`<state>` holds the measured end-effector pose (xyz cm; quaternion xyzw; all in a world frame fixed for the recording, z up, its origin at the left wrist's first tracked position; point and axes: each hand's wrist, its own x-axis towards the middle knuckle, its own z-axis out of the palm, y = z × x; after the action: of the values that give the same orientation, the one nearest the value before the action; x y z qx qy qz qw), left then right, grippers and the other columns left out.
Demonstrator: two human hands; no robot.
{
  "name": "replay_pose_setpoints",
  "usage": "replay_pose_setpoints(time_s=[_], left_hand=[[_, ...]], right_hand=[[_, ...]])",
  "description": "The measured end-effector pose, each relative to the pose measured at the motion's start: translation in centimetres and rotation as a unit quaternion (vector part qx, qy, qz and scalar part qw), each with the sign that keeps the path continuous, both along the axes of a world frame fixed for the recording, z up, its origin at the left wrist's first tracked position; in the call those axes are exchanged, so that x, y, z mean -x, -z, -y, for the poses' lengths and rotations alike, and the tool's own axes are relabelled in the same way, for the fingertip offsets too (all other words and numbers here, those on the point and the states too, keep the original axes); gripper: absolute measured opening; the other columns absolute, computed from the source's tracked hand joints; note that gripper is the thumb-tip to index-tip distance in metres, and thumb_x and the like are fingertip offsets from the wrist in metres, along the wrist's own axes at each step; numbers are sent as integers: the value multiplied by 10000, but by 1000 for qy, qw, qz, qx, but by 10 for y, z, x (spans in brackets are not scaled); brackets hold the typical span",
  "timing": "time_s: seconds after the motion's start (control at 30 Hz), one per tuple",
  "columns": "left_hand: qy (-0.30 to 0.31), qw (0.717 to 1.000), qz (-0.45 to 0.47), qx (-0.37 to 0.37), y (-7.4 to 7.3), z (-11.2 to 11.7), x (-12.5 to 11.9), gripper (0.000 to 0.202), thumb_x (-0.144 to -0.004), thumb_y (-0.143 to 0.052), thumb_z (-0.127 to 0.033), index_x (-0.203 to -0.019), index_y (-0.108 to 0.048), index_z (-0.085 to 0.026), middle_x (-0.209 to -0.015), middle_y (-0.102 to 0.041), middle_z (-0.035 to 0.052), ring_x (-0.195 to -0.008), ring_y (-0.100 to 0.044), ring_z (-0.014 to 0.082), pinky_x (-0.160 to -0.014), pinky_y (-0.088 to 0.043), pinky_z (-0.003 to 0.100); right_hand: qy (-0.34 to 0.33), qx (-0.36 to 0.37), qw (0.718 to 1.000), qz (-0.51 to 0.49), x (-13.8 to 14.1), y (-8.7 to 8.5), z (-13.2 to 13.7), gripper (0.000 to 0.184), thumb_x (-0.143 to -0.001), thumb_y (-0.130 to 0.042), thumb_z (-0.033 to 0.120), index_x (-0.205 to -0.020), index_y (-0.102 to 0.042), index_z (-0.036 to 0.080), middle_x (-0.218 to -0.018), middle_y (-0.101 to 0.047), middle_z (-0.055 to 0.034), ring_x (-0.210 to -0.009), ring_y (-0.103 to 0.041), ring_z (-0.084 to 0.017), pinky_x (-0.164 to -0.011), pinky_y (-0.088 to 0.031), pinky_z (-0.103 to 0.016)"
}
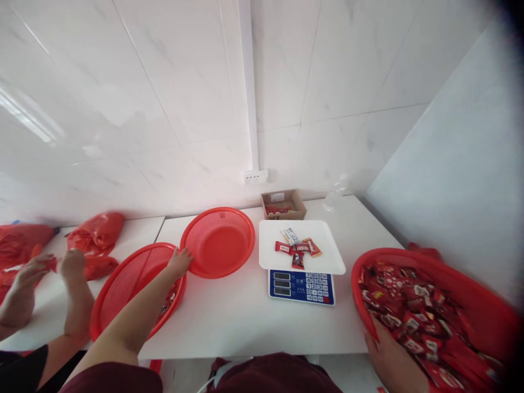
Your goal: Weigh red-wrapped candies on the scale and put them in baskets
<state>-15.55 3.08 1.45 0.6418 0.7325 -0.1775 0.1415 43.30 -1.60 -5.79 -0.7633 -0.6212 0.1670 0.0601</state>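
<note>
Your left forearm covers much of the left red basket, so only part of its contents shows. Your left hand is at its rim, beside the middle basket, fingers partly curled; whether they grip anything, you cannot tell. Your right hand touches the near rim of the right basket, its fingers partly hidden, so how tightly they close is unclear. That basket holds a heap of wrapped sweets and reaches past the table's right side; dark vignetting dims its far end. A co-worker's hands are at the left, near red plastic bags.

The white table stands against a marbled, panelled wall with a socket. Five sweet packets lie on the scale's white tray, in front of a cardboard box.

The blue scale panel shows digits 0 to 9 on its keys; its three displays look dark, and the packet lettering is too small to read.
</note>
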Motion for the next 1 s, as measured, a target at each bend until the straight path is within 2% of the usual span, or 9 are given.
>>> replay_pose_setpoints(time_s=[0.07,0.23,0.33,0.47,0.57,0.67,0.8,0.9,1.0], left_hand=[[-15,999,28,12,-1,-5,-6,408,-729,-538,-40,-1064,-657,-240,-1255,-589,105,-1367,-304,295,-1117,-110,557],[-57,988,124,67,1,-21,-36,391,-781,-571,-222,-1166,-629,-254,-1221,-628,90,-1165,-552,290,-977,-423,421],[-59,975,199,82,-1,-23,-69,446,-864,-484,-392,-1292,-537,-278,-1340,-547,67,-1198,-535,247,-954,-448,337],[-40,946,308,96,-2,-20,-113,598,-868,-438,-543,-1422,-340,-342,-1462,-405,20,-1291,-440,223,-993,-419,321],[-28,931,352,88,1,-28,-138,563,-857,-481,-495,-1390,-398,-333,-1420,-461,28,-1266,-460,217,-1012,-396,331],[-49,937,343,37,5,-43,-155,517,-884,-430,-475,-1369,-431,-297,-1417,-459,55,-1282,-433,238,-1042,-355,373],[-76,928,365,30,8,-53,-171,683,-833,-498,-555,-1426,-333,-258,-1406,-464,99,-1254,-464,267,-1001,-394,374],[-47,935,351,37,11,-55,-176,832,-760,-636,-467,-1462,-244,-251,-1360,-508,118,-1202,-509,277,-974,-410,377],[-56,949,311,3,16,-60,-180,776,-813,-579,-368,-1471,-211,-184,-1289,-557,152,-1137,-555,279,-956,-421,398]], right_hand=[[12,16,1000,-21,0,1,-1,627,-822,-195,493,-1332,-460,245,-1148,-653,-148,-1007,-640,-343,-861,-515,-481],[21,13,1000,-18,1,0,1,662,-806,-183,523,-1330,-466,234,-1147,-658,-142,-1019,-638,-337,-853,-522,-464],[29,9,999,-12,3,-2,3,665,-801,-170,521,-1302,-500,233,-1171,-655,-124,-1026,-639,-326,-855,-521,-465],[21,8,1000,1,5,-3,2,690,-808,-135,522,-1290,-520,212,-1157,-663,-121,-1015,-648,-302,-851,-525,-435],[24,21,999,5,6,-6,2,719,-819,-108,518,-1325,-486,176,-1183,-650,-134,-1014,-648,-302,-839,-526,-430],[22,31,999,1,7,-9,1,710,-835,-107,495,-1340,-468,151,-1188,-647,-146,-1007,-649,-309,-842,-522,-438],[26,36,999,7,7,-11,-1,665,-843,-132,479,-1324,-488,191,-1159,-668,-121,-945,-673,-302,-802,-538,-429],[25,32,999,20,8,-11,-1,647,-849,-139,467,-1317,-500,205,-1149,-676,-108,-951,-674,-290,-776,-548,-407],[26,41,998,33,10,-14,-1,645,-864,-131,434,-1336,-482,167,-1180,-660,-118,-958,-672,-287,-792,-545,-408]])
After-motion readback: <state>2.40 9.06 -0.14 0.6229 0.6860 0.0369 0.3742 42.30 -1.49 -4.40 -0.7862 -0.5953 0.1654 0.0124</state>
